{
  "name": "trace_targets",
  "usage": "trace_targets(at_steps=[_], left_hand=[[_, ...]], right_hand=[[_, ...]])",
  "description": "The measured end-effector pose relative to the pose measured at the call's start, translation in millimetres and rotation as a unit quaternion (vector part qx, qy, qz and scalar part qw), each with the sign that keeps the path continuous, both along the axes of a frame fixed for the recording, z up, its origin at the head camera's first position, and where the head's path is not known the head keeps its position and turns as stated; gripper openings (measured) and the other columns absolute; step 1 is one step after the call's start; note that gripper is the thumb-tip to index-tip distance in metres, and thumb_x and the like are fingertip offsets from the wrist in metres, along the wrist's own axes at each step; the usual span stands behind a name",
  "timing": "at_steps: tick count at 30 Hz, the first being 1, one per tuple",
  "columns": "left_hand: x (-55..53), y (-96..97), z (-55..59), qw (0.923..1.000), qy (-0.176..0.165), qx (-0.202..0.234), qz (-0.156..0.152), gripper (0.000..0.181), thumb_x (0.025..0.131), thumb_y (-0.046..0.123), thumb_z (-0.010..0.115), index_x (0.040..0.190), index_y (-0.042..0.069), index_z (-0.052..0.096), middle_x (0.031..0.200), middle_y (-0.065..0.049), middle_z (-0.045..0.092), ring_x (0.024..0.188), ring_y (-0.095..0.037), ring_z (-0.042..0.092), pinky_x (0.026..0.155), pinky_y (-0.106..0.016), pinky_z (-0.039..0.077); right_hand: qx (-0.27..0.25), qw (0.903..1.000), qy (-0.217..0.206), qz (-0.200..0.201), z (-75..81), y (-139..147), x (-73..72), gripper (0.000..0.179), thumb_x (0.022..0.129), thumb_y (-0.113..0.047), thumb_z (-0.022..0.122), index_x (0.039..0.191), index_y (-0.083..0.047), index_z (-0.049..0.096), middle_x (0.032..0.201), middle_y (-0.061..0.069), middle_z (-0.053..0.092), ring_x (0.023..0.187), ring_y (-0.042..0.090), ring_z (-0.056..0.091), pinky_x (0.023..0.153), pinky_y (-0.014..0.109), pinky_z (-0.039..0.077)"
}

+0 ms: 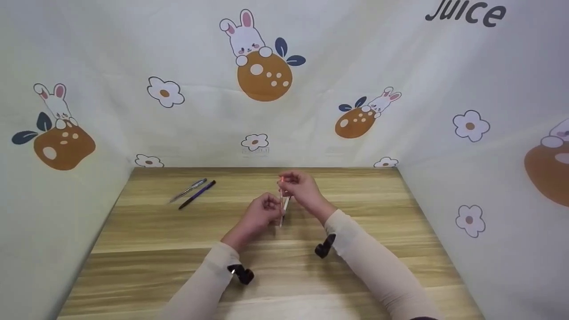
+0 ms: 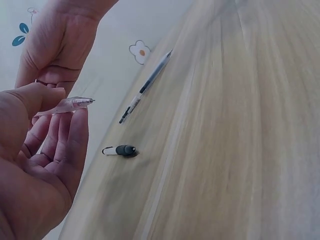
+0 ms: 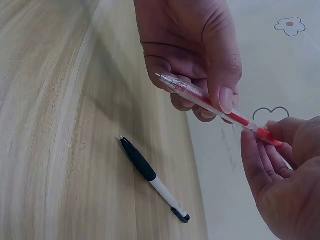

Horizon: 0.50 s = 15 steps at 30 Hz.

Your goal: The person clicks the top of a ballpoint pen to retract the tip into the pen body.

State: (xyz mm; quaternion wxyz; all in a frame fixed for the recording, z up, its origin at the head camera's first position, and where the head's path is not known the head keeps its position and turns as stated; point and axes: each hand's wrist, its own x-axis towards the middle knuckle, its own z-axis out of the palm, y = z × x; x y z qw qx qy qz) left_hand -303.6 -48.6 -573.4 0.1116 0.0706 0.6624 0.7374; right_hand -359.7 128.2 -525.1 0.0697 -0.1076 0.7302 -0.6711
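Both hands hold one clear pen with a red refill and a red end (image 3: 197, 97), kept lengthwise above the tabletop. My left hand (image 1: 264, 209) pinches its barrel between thumb and fingers. Beyond that grip the pointed tip sticks out, as the left wrist view shows. My right hand (image 1: 304, 186) pinches the red end at the far side. Under the hands lies a white pen with a black grip and a black clip end (image 3: 155, 180), partly covered by the fingers in the head view.
Left of the hands, a clear silvery pen (image 1: 189, 191) and a dark blue pen (image 1: 198, 195) lie side by side on the wooden tabletop (image 1: 146, 266). A pale cloth wall (image 1: 200, 120) with rabbits and flowers encloses the back and sides.
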Motion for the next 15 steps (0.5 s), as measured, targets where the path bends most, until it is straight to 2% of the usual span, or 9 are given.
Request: trace_targets(at_steps=[9, 15], left_hand=[[2.9, 9.3, -2.2, 0.9998, 0.002, 0.017, -0.012, 0.023, 0.095, -0.011, 0.073, 0.110, 0.000, 0.059, 0.098, -0.007, 0.067, 0.084, -0.017, 0.070, 0.073, -0.036, 0.063], [3.9, 12.2, -2.6, 0.9996, 0.020, 0.015, -0.016, 0.021, 0.095, -0.012, 0.070, 0.111, -0.001, 0.061, 0.100, -0.010, 0.068, 0.089, -0.021, 0.072, 0.074, -0.034, 0.063]], right_hand=[[0.016, 0.9983, 0.045, 0.034, 1.4, 11, 6.2, 0.027, 0.105, -0.004, 0.075, 0.131, 0.001, 0.074, 0.116, 0.021, 0.076, 0.095, 0.019, 0.075, 0.082, 0.031, 0.065], [0.014, 0.9964, 0.076, 0.036, 6.3, 18, 15.7, 0.027, 0.105, -0.008, 0.076, 0.132, -0.001, 0.076, 0.119, 0.023, 0.076, 0.098, 0.022, 0.074, 0.083, 0.032, 0.065]])
